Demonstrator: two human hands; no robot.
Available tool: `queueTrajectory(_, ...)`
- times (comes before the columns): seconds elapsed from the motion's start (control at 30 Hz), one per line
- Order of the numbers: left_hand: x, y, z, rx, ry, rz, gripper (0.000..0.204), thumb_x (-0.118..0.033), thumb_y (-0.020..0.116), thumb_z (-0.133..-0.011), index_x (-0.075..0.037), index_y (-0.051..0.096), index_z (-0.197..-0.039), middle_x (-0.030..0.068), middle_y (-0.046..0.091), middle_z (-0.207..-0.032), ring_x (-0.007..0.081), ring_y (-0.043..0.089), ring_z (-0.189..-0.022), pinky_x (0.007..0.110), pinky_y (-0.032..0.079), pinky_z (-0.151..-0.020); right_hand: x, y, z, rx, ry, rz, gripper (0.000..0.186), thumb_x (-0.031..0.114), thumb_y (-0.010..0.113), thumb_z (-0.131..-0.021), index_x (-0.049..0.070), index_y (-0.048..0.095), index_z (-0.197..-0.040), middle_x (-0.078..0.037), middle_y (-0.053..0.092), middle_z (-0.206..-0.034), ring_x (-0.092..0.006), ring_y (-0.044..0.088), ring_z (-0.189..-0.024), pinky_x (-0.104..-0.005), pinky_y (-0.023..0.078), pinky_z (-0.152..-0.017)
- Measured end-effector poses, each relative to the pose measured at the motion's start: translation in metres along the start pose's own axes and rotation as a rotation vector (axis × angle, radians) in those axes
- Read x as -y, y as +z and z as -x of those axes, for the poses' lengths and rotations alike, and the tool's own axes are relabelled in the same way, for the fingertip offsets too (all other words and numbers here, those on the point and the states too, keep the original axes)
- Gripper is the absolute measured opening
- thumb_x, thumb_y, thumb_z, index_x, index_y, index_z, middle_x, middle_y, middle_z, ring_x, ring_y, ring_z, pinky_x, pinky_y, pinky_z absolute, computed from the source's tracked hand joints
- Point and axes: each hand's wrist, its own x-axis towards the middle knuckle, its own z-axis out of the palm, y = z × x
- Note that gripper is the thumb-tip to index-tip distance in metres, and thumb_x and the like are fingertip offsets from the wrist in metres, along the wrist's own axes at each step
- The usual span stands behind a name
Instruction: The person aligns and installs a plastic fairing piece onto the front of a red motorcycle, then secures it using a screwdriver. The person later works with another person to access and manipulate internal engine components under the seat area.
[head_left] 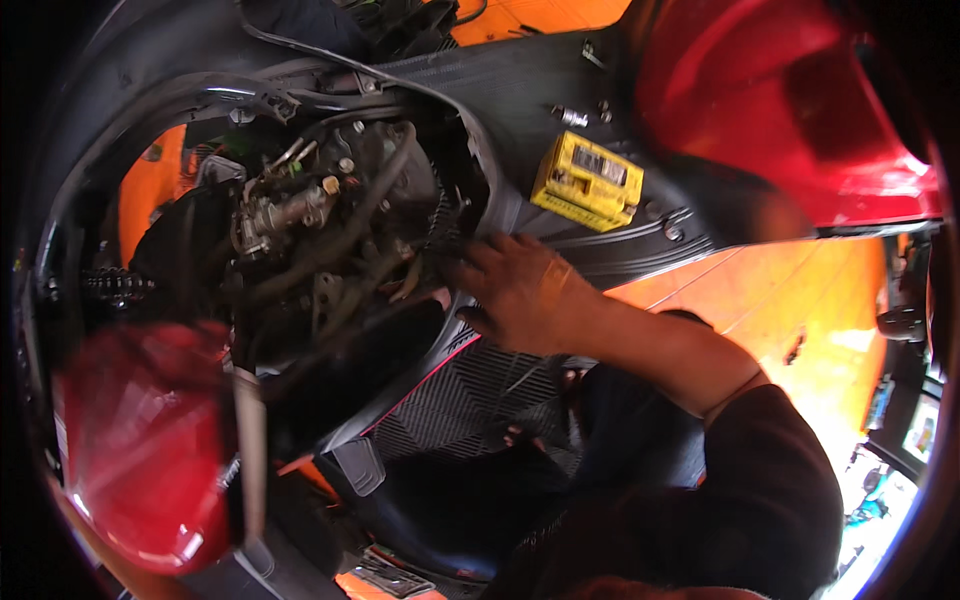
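Note:
My right hand (535, 297) reaches in from the right to the rim of an opening in a scooter's dark body. Its fingers lie over the rim beside the engine (290, 215), thumb apart from them. I see nothing in its grasp, though the darkened fingertips are hard to make out. Within the opening, hoses and metal parts surround the engine. My left hand does not show; a brownish strip along the lower left edge may be part of an arm. Near there, a glossy red body panel (150, 450) is partly blurred.
On the scooter's black floorboard lie a yellow box (587, 182), a spark plug (571, 117) and small metal pieces (593, 55). A large red panel (780, 120) rises at the far right. Beneath is an orange tiled floor (790, 300). A pale strap-like strip (250, 450) hangs beside the left panel.

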Motion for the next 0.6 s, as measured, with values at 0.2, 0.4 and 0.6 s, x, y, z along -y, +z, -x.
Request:
queueTrajectory(0.2, 0.008, -0.02, -0.073, 0.036, 0.065, -0.003, 0.046, -0.033, 0.051, -0.096, 0.001, 0.059, -0.126, 0.0138, 0.06, -0.125, 0.0236, 0.057, -0.113, 0.033, 0.043, -0.099, -0.002, -0.003, -0.024, 0.047, -0.088, -0.032, 0.033, 0.025, 0.068, -0.075, 0.002, 0.064, -0.098, -0.017, 0.064, -0.101, -0.0326, 0.064, -0.093, -0.0435, 0.051, -0.081)
queueTrajectory(0.4, 0.015, -0.045, -0.097, 0.027, 0.04, 0.0, 0.046, -0.033, 0.051, -0.096, 0.002, 0.059, -0.125, 0.0135, 0.061, -0.124, 0.0231, 0.057, -0.112, 0.033, 0.043, -0.099, 0.009, -0.018, -0.035, 0.128, -0.171, -0.058, 0.019, 0.014, 0.059, -0.072, 0.0, 0.067, -0.082, -0.02, 0.066, -0.087, -0.0352, 0.068, -0.079, -0.0455, 0.054, -0.071)
queueTrajectory(0.6, 0.005, -0.037, -0.091, 0.02, 0.008, 0.005, 0.047, -0.034, 0.052, -0.096, 0.002, 0.06, -0.125, 0.0133, 0.061, -0.123, 0.0226, 0.057, -0.111, 0.033, 0.043, -0.098, -0.007, -0.015, -0.042, 0.141, -0.213, -0.15, 0.016, 0.013, 0.062, -0.069, 0.0, 0.068, -0.076, -0.021, 0.067, -0.08, -0.035, 0.069, -0.075, -0.0436, 0.055, -0.067)
